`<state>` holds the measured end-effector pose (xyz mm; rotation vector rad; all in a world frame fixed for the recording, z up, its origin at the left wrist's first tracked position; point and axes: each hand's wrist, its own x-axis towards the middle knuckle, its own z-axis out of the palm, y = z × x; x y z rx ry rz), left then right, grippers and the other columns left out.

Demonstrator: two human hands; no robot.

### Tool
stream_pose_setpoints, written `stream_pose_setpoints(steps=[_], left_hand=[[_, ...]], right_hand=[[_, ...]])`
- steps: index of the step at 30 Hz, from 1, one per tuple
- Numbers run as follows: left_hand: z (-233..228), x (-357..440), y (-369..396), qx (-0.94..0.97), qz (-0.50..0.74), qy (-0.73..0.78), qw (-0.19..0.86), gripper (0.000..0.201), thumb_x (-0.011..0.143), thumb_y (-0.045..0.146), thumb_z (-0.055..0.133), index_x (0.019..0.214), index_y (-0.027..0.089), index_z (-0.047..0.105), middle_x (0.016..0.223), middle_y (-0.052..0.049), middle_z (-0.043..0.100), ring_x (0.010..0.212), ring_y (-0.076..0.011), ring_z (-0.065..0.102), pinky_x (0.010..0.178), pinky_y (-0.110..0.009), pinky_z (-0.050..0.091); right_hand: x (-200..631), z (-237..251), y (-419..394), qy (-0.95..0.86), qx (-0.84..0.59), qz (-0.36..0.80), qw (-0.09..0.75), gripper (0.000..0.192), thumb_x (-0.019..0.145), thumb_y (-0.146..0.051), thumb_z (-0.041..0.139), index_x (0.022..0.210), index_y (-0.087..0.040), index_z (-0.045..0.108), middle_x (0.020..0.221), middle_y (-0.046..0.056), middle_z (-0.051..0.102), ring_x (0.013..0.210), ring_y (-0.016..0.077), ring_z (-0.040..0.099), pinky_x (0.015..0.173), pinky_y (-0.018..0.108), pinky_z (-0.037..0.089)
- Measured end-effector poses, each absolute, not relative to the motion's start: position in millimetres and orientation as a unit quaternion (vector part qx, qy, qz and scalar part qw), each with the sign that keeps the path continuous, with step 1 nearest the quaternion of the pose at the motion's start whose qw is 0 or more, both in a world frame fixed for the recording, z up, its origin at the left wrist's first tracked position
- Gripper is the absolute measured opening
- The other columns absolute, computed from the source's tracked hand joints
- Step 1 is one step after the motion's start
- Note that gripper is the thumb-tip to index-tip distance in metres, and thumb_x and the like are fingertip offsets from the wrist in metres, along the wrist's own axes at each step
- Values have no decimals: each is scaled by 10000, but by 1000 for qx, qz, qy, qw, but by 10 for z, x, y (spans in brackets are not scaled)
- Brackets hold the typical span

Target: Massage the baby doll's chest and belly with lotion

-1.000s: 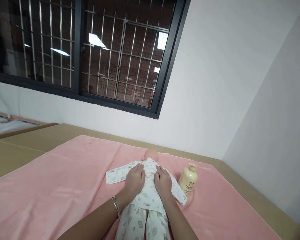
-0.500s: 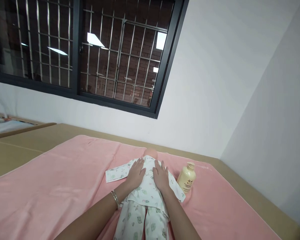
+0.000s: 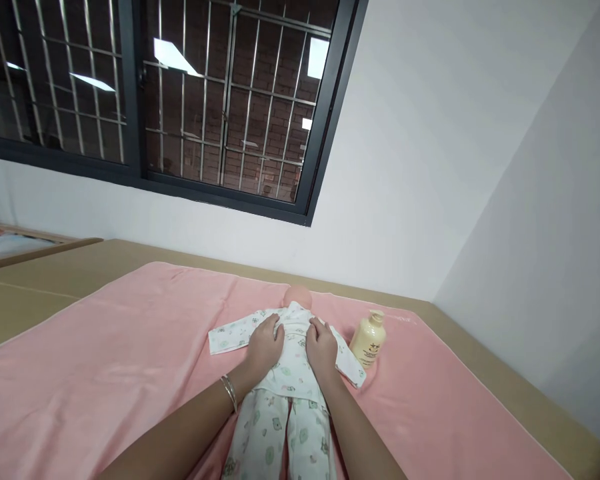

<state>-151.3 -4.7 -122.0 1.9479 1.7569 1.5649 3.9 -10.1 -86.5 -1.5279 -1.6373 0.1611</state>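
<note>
A baby doll lies on the pink blanket, head toward the wall, in a white shirt and matching trousers with a small green and grey print. Its sleeves spread out to both sides. My left hand, below a silver bracelet on the wrist, has its fingers curled on the left of the shirt's chest. On the other side my right hand is bent round the fabric likewise. Between them the shirt is creased; the fingertips are partly hidden. A pale yellow bottle stands beside the right sleeve.
The blanket covers much of a tan padded surface, which meets a white wall behind and at the right. A dark-framed window with metal bars is above. At the far left lies a wooden-edged tray-like area.
Both hands lay flat with stretched fingers on the doll's chest; now the fingers are curled in on the shirt, which has wrinkled at the top. The view has tilted slightly down.
</note>
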Motion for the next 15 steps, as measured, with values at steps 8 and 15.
stream_pose_setpoints(steps=[8, 15], left_hand=[[-1234, -1525, -41, 635, 512, 573, 78, 366, 902, 270, 396, 1215, 175, 560, 1208, -105, 649, 1149, -230, 590, 1003, -395, 451], [-1241, -1536, -9, 626, 534, 558, 110, 424, 875, 244, 427, 1287, 145, 448, 1178, -124, 618, 1173, -247, 562, 999, -423, 439]], right_hand=[[54, -873, -71, -646, -607, 83, 455, 388, 890, -334, 329, 958, -204, 688, 1022, 62, 701, 1052, 217, 587, 944, 302, 398], [51, -902, -81, -616, -633, 82, 461, 356, 870, -343, 353, 1089, -173, 576, 1060, 104, 678, 1030, 242, 603, 893, 322, 410]])
